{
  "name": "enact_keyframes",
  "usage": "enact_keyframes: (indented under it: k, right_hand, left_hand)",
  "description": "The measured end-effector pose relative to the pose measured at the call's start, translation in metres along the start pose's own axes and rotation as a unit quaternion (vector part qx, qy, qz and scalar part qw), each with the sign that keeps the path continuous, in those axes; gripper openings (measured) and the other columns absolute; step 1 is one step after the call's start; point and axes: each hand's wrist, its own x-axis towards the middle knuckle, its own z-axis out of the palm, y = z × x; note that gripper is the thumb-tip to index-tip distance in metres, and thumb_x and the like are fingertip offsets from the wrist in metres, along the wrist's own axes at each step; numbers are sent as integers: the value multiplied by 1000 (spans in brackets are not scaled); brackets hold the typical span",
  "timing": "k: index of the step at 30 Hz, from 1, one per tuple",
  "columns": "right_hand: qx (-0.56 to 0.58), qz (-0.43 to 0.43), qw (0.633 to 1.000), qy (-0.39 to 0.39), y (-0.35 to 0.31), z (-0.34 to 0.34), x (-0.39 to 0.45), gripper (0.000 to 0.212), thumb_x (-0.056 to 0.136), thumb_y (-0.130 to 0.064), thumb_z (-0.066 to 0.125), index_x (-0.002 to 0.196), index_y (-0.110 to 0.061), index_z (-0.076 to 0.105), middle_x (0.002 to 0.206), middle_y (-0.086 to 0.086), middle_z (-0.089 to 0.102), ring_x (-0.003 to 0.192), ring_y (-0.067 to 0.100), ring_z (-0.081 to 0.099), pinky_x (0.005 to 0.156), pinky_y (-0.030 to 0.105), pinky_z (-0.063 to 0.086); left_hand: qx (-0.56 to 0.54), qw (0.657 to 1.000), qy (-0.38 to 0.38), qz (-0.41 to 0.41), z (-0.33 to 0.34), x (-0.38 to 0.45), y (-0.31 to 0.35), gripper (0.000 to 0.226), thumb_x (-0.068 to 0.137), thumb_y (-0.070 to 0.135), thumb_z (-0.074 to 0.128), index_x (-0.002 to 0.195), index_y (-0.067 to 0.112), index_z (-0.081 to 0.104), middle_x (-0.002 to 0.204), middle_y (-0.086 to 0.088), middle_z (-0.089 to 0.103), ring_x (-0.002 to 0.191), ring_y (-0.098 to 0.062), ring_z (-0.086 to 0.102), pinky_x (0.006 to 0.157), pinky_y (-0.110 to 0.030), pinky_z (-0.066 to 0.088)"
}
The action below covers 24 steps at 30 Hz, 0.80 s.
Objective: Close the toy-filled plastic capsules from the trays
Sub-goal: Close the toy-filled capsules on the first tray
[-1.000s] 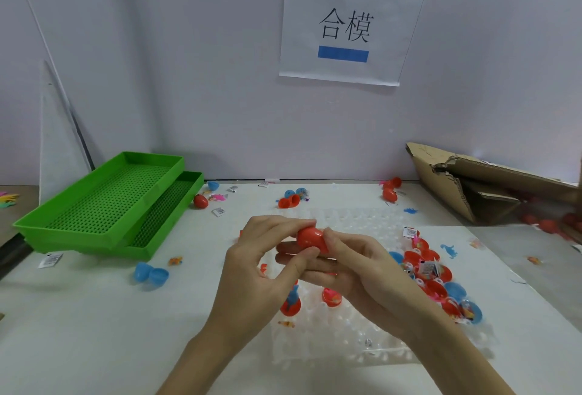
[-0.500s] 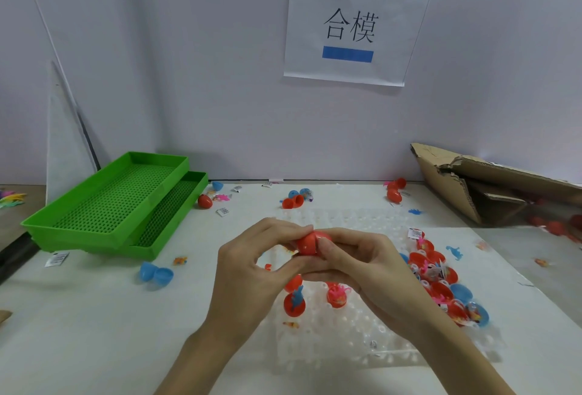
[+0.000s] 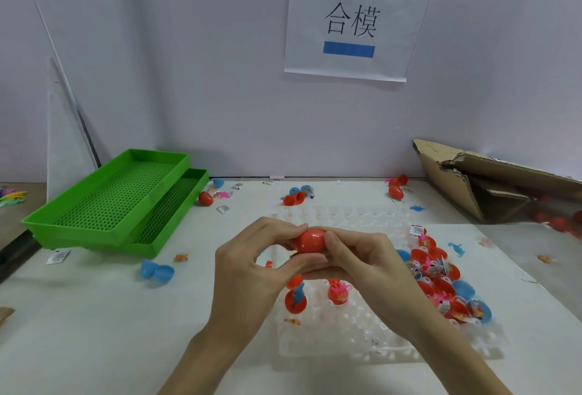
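Note:
A red egg-shaped capsule (image 3: 310, 240) is held above the clear plastic tray (image 3: 371, 341). My left hand (image 3: 252, 272) pinches its left end with thumb and fingers. My right hand (image 3: 368, 265) grips its right end from the other side. The two halves look joined. Under my hands, two open red capsule halves with toys (image 3: 296, 300) stand in the tray. Several more open red and blue filled halves (image 3: 441, 284) crowd the tray's right side.
Two stacked green mesh trays (image 3: 119, 202) sit at the left. A torn cardboard box (image 3: 491, 180) lies at the right rear. Loose capsules (image 3: 205, 198), a blue open capsule (image 3: 156, 271), small toys and paper tags are scattered over the white table. A wall stands behind.
My hands have kept hold of the red capsule, with the fingers shifted a little along its ends. The view moved slightly; the two open halves under my hands show more.

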Motion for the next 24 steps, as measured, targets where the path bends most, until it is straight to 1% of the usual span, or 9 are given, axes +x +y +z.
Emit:
enact_keyframes:
  k: [2, 5, 8, 11, 16, 18, 20, 22, 24]
  right_hand:
    - [-30, -6, 1000, 5, 1, 1, 0, 35, 102, -31, 49, 125, -17, 71, 104, 6, 80, 99, 23, 77, 92, 35, 61]
    - [-77, -28, 997, 12, 2, 6, 0, 32, 105, -32, 47, 122, -20, 72, 103, -1, 80, 97, 19, 77, 88, 28, 61]
    - [-134, -53, 989, 36, 6, 13, -1, 17, 103, -31, 63, 114, -24, 74, 103, -7, 79, 97, 15, 76, 86, 27, 61]
    - [-157, -48, 984, 65, 11, 15, -1, 6, 92, -26, 77, 97, -24, 75, 89, -6, 78, 87, 13, 77, 79, 25, 61]
    - [-165, -35, 982, 88, 14, 16, -1, 7, 95, -27, 73, 97, -21, 75, 83, -5, 77, 79, 14, 77, 73, 25, 61]
    - [-183, -38, 979, 87, 15, 17, -2, 9, 97, -28, 70, 98, -20, 74, 81, -5, 77, 78, 13, 77, 73, 27, 62]
    - [-193, -43, 977, 83, 15, 16, -3, 10, 98, -27, 68, 97, -18, 73, 80, -4, 76, 76, 13, 77, 73, 28, 63]
    - [-199, -43, 976, 82, 14, 16, -4, 10, 99, -27, 68, 96, -18, 73, 80, -4, 76, 75, 12, 77, 71, 25, 61]
    - [-209, -38, 974, 77, 13, 15, -4, 11, 99, -27, 67, 96, -18, 73, 79, -4, 76, 75, 12, 76, 70, 25, 61]
  left_hand:
    - [12, 1000, 5, 9, 1, -1, 0, 41, 71, 31, 89, 104, 9, 80, 96, 2, 77, 89, -13, 72, 84, -26, 60]
    - [38, 998, 14, 38, 4, -4, 0, 38, 77, 32, 89, 103, 6, 79, 93, 0, 75, 82, -15, 71, 79, -25, 59]
    - [62, 996, 22, 68, 8, -7, -3, 31, 83, 29, 85, 101, 5, 77, 92, 0, 72, 82, -13, 68, 77, -23, 57]
    - [114, 984, 19, 134, 12, -10, -4, 36, 96, 36, 71, 99, 1, 76, 92, -5, 73, 84, -14, 68, 76, -24, 58]
    - [197, 958, 15, 208, 14, -11, -7, 32, 83, 25, 70, 100, -2, 77, 92, -12, 74, 80, -24, 75, 66, -37, 66]
    - [218, 951, 11, 219, 14, -12, -8, 32, 84, 24, 70, 100, -3, 78, 92, -13, 75, 80, -25, 75, 64, -38, 66]
    - [220, 948, 8, 229, 15, -13, -10, 31, 80, 21, 76, 101, -2, 77, 93, -13, 74, 80, -25, 75, 63, -37, 66]
    - [210, 950, 7, 233, 16, -14, -11, 35, 74, 18, 82, 106, 4, 73, 93, -12, 73, 79, -24, 75, 62, -37, 66]
    - [206, 949, 9, 239, 17, -14, -11, 37, 75, 18, 81, 108, 7, 68, 92, -11, 73, 79, -23, 74, 62, -36, 65]
